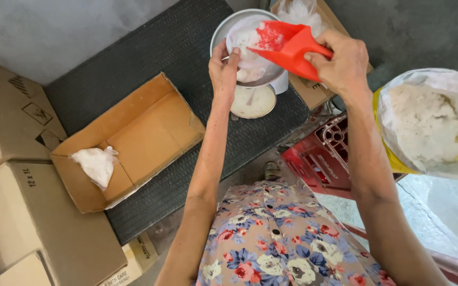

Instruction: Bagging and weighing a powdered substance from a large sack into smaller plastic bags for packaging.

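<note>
My right hand (341, 62) grips a red plastic scoop (287, 45) and tilts it over a clear plastic bag (247, 50) of white powder. The bag sits in the metal pan (223, 29) of a dial weighing scale (254, 100). My left hand (222, 69) pinches the bag's open edge at the pan's near rim. White powder clings to the inside of the scoop. To my right stands a large open sack (430, 124) full of the same white lumpy powder.
An open cardboard box (133, 140) on a dark mat (149, 47) holds one filled, tied bag (96, 164). Closed cartons (33, 212) stack at the left. A red plastic crate (322, 159) lies beside my knee. Another box with bags (306, 10) sits behind the scale.
</note>
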